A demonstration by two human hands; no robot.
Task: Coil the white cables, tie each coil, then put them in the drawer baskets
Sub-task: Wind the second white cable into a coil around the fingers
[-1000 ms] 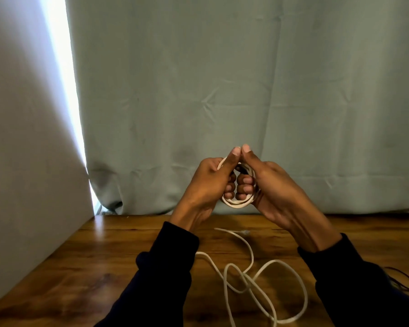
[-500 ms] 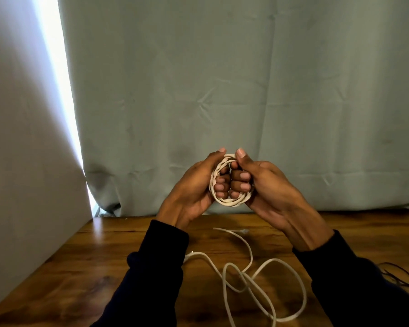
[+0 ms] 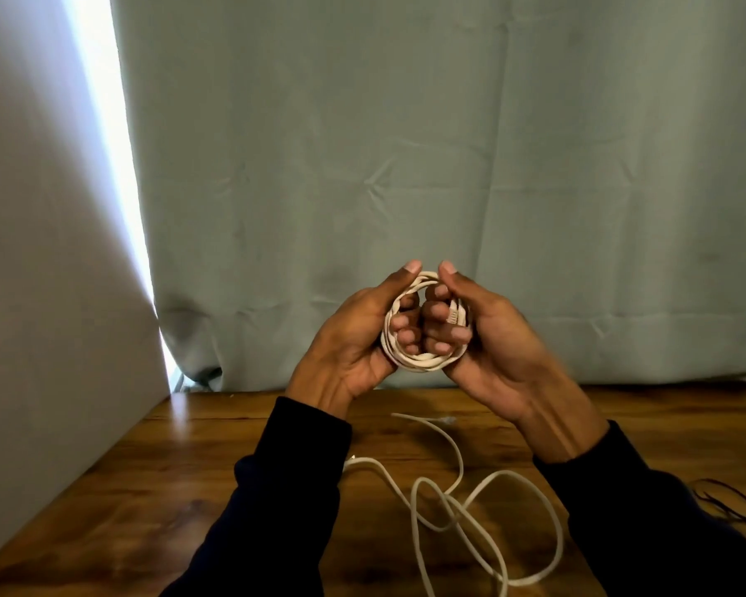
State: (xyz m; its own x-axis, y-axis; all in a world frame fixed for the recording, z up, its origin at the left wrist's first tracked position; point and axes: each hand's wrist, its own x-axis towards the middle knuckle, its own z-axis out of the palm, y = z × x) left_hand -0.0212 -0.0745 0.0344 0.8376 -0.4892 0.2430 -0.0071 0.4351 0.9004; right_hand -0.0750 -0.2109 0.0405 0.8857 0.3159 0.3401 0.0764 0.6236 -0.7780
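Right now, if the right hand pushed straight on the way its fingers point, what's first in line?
The left hand: the right hand points leftward through the coil, and their knuckles look nearly touching, though depth is unclear.

Two white cables: one coiled and held up, one loose on the worktop.

The coiled white cable (image 3: 423,361) is wound into a small, tight ring of several turns, held upright above the worktop (image 3: 199,458) between both hands, facing the camera; its plug end (image 3: 453,315) lies against the ring's right side, tucked among the turns. The loose white cable (image 3: 487,506) lies flat on the wood below, uncoiled, sprawled in a few wide loops that cross one another, one end (image 3: 448,420) pointing toward the far edge, the rest trailing off the bottom of view.
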